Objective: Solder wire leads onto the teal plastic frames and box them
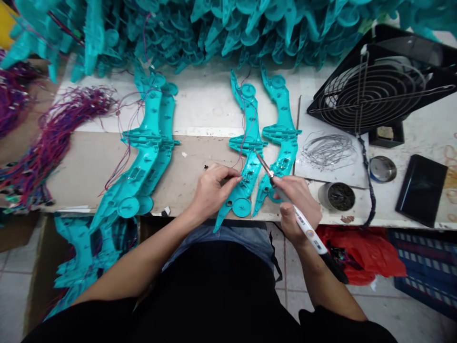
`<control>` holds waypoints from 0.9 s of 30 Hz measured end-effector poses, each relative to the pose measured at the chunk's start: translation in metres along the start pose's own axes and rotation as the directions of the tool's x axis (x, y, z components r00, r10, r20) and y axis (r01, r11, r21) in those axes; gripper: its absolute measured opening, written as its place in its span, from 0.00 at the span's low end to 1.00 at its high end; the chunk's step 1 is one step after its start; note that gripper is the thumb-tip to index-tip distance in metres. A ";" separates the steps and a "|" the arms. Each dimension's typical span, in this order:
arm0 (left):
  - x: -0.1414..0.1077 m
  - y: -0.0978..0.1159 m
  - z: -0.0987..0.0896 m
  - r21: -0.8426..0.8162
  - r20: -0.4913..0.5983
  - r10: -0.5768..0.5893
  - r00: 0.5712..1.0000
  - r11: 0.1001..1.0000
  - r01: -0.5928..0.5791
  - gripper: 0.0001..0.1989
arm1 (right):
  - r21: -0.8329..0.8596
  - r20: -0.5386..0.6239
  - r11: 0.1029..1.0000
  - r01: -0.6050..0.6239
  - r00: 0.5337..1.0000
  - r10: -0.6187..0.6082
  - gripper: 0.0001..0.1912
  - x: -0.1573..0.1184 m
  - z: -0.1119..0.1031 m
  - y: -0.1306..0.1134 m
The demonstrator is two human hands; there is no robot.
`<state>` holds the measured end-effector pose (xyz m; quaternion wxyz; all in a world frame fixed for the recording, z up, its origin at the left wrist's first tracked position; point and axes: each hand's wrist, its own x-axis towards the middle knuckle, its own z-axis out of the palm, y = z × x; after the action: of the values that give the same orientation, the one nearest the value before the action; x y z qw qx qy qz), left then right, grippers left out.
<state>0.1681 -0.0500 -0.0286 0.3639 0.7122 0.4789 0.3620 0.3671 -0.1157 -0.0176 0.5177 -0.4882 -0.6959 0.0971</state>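
Note:
My right hand (300, 205) is wrapped round a white soldering iron (303, 224), its metal tip pointing up and left over a teal plastic bow-shaped shell (252, 119). My left hand (216, 188) is closed in a pinch at that shell's lower half, by a small slot. A thin red wire (256, 121) loops over the shell and runs down to these fingers, though the fingertips partly hide its end. Close on the right lies a second teal shell (285, 112), its lower part partly covered by my right hand and the iron.
More teal shells (150, 124) lie stacked at left, beside bundled red and blue wires (53, 138). A teal heap (228, 33) fills the back. On the right are a black fan (371, 90), coiled solder wire (328, 150), a small tin (323, 197) and a black box (421, 190).

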 end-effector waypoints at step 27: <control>0.002 -0.009 0.006 -0.017 0.077 0.031 0.997 0.999 -0.030 0.05 | 0.004 0.143 1.000 0.028 0.989 -0.028 0.15 -0.019 -0.010 -0.011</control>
<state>0.1701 -0.0470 -0.0389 0.3823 0.7298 0.4508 0.3436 0.3684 -0.1392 -0.0182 0.4684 -0.4698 -0.7378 0.1252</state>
